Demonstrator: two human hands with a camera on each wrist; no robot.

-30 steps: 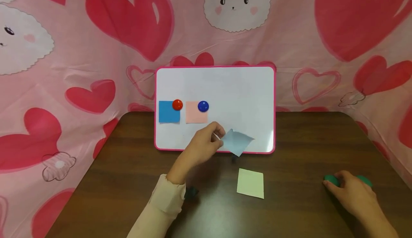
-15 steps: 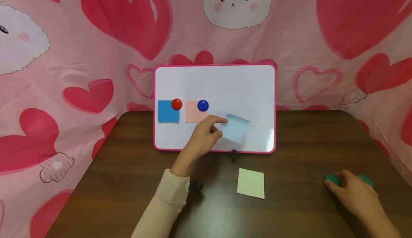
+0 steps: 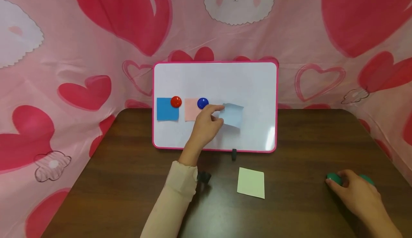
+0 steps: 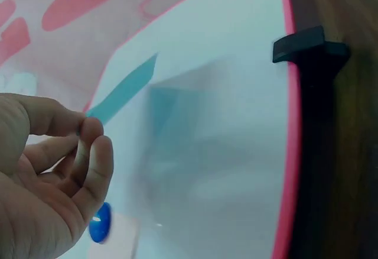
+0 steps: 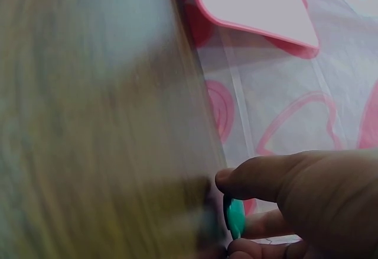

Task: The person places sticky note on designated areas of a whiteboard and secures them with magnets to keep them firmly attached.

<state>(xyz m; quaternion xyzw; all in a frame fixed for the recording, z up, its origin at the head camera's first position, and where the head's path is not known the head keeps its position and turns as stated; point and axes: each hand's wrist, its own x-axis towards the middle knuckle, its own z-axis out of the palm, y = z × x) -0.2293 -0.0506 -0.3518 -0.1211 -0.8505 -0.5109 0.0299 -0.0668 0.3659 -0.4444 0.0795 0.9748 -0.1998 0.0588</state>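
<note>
- Light-blue note [image 3: 232, 115], one: just off the whiteboard's centre, toward four o'clock, its far edge standing off the surface in the left wrist view. Judged feather-light, limp, easily creased; best taken by an edge, lightly.
- Left hand [image 3: 206, 126]: thumb and finger pinching the light-blue note at its nine-o'clock edge.
- Green magnet [image 3: 333, 178], one: at four o'clock from the whiteboard. Judged small, hard, smooth and perhaps slippery on its cap; best gripped by the rim.
- Right hand [image 3: 360, 194]: pinching the green magnet low over the counter [image 3: 305, 141]; contact with the wood unclear.
- Second green magnet [image 3: 368, 179]: partly hidden behind the right hand.
- Whiteboard [image 3: 244, 80], pink-edged: at nine o'clock, dark-blue note [image 3: 165, 110] with red magnet [image 3: 176, 102] at its two-o'clock corner; beside it, pink note [image 3: 190, 110], blue magnet [image 3: 202, 103] likewise.
- Pale-green note [image 3: 251, 183]: flat, five o'clock from the whiteboard.
</note>
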